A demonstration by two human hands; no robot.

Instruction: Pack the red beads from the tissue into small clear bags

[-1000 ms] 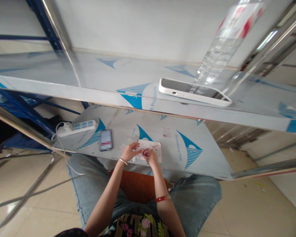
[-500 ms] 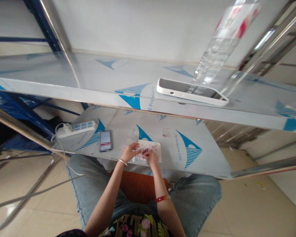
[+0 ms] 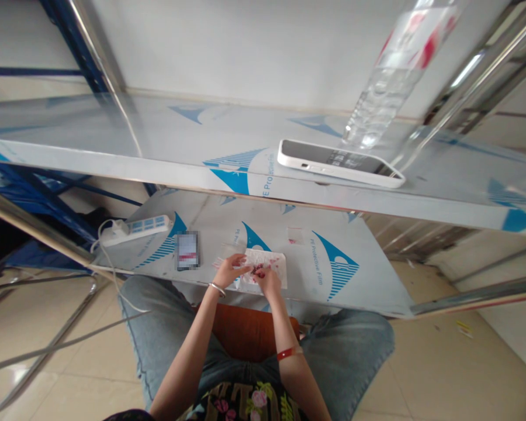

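Observation:
On the lower shelf, a white tray or sheet (image 3: 277, 261) carries small dark red pieces (image 3: 258, 269), too small to name, with pinkish-red bits scattered around them. My left hand (image 3: 230, 270) rests at its left side, thumb and index finger apart and pointing at the dark red pieces. From the right, my right hand (image 3: 269, 281) reaches over the tray with fingertips pinched together at these pieces; what lies between them is hidden. Beside my left hand are clear and pink-streaked plastic bits (image 3: 219, 262). A small clear bag (image 3: 295, 236) with something red inside lies beyond the tray.
A white power strip (image 3: 135, 229) with a plug and cable lies at the left, near a blurred-out rectangular item (image 3: 188, 250). Above, the upper shelf (image 3: 166, 134) holds a white-cased phone (image 3: 339, 164) and a clear water bottle (image 3: 388, 82). Metal posts stand on both sides.
My hands stay at the same spot over the tray, with only slight finger movement at the dark red pieces. Nothing else has visibly moved.

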